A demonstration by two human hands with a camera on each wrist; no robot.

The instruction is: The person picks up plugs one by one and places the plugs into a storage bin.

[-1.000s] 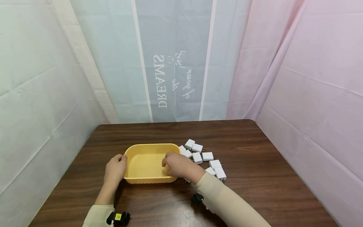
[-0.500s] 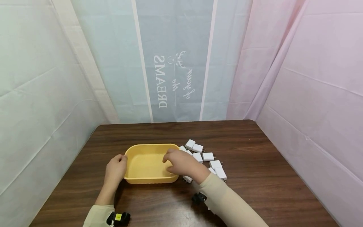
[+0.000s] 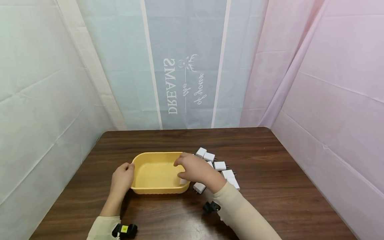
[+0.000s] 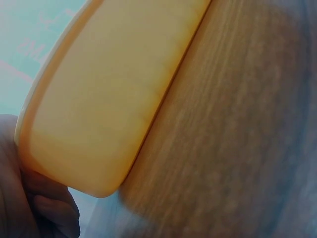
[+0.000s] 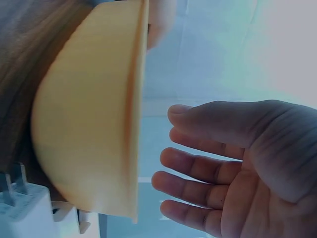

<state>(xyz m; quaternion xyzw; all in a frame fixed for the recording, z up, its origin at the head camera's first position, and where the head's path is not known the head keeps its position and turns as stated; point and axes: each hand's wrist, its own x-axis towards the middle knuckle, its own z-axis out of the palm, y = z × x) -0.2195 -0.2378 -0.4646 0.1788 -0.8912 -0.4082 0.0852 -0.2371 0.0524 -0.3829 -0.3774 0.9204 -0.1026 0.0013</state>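
A yellow plastic tub stands upright on the table. My left hand grips the rim at its left end; in the left wrist view the curled fingers are at the tub's corner. Over the tub's right end is my right hand, its fingers spread and loosely bent. The right wrist view shows that hand holding nothing, apart from the tub's wall. Beneath it, a white charger, partly hidden, lies inside the tub at the right.
Several white plug chargers lie scattered right of the tub, some partly hidden by the right hand. One charger sits beside the tub's front right corner. The brown wooden table is enclosed by hanging cloths at back and sides.
My right hand has drawn slightly right and up, its fingers spreading. A charger inside the tub and another by its front right corner have come into view. My left hand stays on the rim.
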